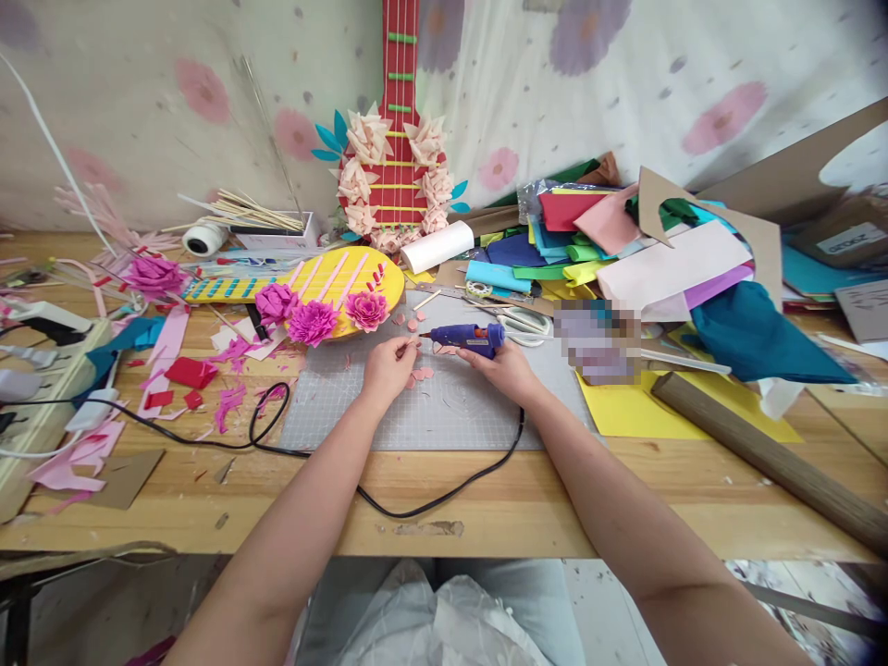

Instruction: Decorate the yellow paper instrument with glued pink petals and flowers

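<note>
My right hand [510, 368] is wrapped round a blue hot glue gun [464, 337], whose nozzle points left. My left hand [390, 366] is closed in a pinch just at the nozzle tip; what lies between its fingertips is too small to make out. Small pink paper petals [422, 375] are scattered on the grey cutting mat [444, 421] beside my left fingers. From the gun a black cord [444, 499] loops over the table's front edge and off to the left. Behind my left hand lies a yellow paper-covered guitar shape [339, 268] with magenta paper flowers [315, 322].
A red guitar shape [399, 176] with pale paper flowers leans against the curtain. White-handled scissors [527, 324] lie right of the gun. Folded coloured papers [548, 240] pile up at the back right, near a brown tube [763, 462]. A power strip [48, 407] stands at the left.
</note>
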The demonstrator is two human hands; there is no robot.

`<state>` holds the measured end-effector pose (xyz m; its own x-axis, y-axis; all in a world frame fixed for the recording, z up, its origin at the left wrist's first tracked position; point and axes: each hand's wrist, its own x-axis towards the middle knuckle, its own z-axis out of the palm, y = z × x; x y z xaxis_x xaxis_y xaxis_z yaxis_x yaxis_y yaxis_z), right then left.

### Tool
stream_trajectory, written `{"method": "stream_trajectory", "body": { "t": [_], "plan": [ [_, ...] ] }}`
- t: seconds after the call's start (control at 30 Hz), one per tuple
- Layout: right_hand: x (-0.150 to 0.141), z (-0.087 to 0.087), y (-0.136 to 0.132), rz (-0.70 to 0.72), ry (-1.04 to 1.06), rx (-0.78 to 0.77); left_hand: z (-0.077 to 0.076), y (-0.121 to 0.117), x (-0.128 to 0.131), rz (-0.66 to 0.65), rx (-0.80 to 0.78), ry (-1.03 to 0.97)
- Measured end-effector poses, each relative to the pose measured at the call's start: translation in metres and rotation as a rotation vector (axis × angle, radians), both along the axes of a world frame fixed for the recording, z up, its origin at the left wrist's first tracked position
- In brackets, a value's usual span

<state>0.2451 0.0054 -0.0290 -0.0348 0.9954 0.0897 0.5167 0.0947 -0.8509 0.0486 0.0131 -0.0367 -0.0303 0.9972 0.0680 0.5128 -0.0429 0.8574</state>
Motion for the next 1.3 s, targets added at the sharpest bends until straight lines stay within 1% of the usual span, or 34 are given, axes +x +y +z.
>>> {"method": "stream_trajectory", "body": {
  "t": [0.3, 0.4, 0.57, 0.7, 0.77, 0.87, 0.93, 1.0, 1.07, 1.13, 1.2, 1.23, 1.3],
  "plan": [
    [0.003, -0.004, 0.001, 0.034, -0.010, -0.003, -0.002, 0.000, 0.000, 0.007, 0.012, -0.044],
    [0.003, -0.004, 0.001, 0.017, -0.052, -0.012, -0.001, 0.000, 0.000, 0.005, 0.007, -0.047],
    [0.009, -0.005, 0.005, -0.065, -0.113, 0.038, -0.003, 0.001, -0.001, 0.005, -0.008, -0.114],
    [0.018, -0.009, 0.016, -0.228, -0.200, 0.074, -0.004, 0.002, -0.002, 0.018, -0.043, -0.188],
    [0.021, -0.012, 0.022, -0.287, -0.236, 0.098, -0.004, 0.002, -0.002, 0.025, -0.060, -0.225],
    [0.022, -0.014, 0.026, -0.317, -0.265, 0.141, -0.004, 0.001, -0.002, 0.029, -0.050, -0.261],
    [0.021, -0.013, 0.025, -0.314, -0.282, 0.139, -0.003, 0.001, -0.001, 0.032, -0.049, -0.291],
    [0.021, -0.009, 0.021, -0.280, -0.305, 0.117, 0.000, -0.001, -0.001, 0.032, -0.069, -0.345],
    [0.024, -0.002, 0.015, -0.252, -0.343, 0.132, 0.006, -0.003, -0.001, 0.030, -0.099, -0.413],
    [0.029, 0.005, 0.006, -0.280, -0.435, 0.181, 0.013, -0.006, -0.001, 0.040, -0.132, -0.471],
    [0.033, 0.012, -0.004, -0.327, -0.583, 0.198, 0.022, -0.010, -0.003, 0.048, -0.161, -0.504],
    [0.035, 0.016, -0.009, -0.331, -0.656, 0.179, 0.027, -0.011, -0.003, 0.048, -0.168, -0.508],
    [0.033, 0.024, -0.019, -0.289, -0.742, 0.097, 0.035, -0.014, -0.005, 0.046, -0.167, -0.498]
  ]
}}
